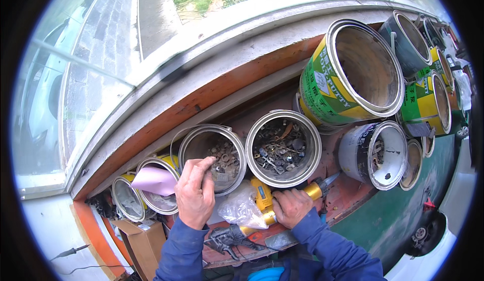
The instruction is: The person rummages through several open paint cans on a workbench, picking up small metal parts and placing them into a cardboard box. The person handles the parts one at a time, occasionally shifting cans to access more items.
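Observation:
My left hand (196, 192) is over the near rim of a metal can (181, 150) that holds rusty nuts and small hardware. Its thumb and fingers are drawn close together; whether a small part is between them is hidden. My right hand (293, 207) is curled over the gold barrel of a caulking gun (313, 191), whose pale nozzle points right. Behind that hand stands a second can (319, 148) full of mixed screws, bolts and clips. A clear plastic bag (242, 205) lies between my hands, against a yellow tool or case (261, 194).
Large putty cans (321, 80) stand at the right on the red bench (349, 198). A white-lined can (355, 152) with hardware tilts toward me. A pink sheet (155, 181) covers part of a can at left, above a cardboard box (145, 239). A window sill (227, 50) runs behind.

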Demonstrator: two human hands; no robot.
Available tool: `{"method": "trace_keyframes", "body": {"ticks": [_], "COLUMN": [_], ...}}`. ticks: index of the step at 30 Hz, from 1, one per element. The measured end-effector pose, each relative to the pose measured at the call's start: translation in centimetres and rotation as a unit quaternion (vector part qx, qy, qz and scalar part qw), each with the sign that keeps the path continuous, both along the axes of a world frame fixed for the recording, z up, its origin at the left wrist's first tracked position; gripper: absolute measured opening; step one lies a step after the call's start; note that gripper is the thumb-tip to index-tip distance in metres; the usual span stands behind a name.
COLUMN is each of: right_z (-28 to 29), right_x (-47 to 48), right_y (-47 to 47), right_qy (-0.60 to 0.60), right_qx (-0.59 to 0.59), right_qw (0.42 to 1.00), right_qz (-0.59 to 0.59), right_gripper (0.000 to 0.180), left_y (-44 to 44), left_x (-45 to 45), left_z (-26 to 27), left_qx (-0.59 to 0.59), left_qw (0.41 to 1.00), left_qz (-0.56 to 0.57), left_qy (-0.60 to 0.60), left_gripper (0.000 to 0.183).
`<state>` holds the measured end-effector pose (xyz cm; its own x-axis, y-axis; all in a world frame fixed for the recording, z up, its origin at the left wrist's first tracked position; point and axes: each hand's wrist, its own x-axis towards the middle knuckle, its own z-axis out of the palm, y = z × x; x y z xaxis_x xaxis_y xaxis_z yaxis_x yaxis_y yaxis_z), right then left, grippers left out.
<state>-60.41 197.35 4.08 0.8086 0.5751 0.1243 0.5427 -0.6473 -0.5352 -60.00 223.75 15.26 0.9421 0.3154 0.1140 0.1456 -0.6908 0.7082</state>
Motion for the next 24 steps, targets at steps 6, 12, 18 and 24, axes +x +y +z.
{"method": "trace_keyframes", "body": {"ticks": [6, 12, 18, 24], "right_z": [-0.2, -0.5, -1.0, -1.2], "right_x": [0.1, 0.1, -0.1, -0.2], "right_y": [-0.1, -0.1, -0.3, -0.4], "right_qy": [-0.005, -0.017, -0.023, -0.023], "right_qx": [0.019, 0.032, 0.053, 0.063], "right_qw": [1.0, 0.999, 0.998, 0.998], "right_qz": [-0.005, -0.009, -0.011, -0.013], "right_gripper": [0.019, 0.019, 0.018, 0.018], "left_y": [-4.1, -9.7, -12.6, -11.4], "left_x": [4.2, 11.6, 13.8, 13.4], "left_z": [0.8, -4.2, -8.5, -7.3], "left_qx": [-0.094, 0.273, 0.324, 0.299], "left_qw": [0.992, 0.903, 0.843, 0.877], "left_qz": [-0.068, -0.303, -0.325, -0.292], "left_qy": [0.039, 0.138, 0.279, 0.236], "left_gripper": [0.008, 0.011, 0.014, 0.013]}}
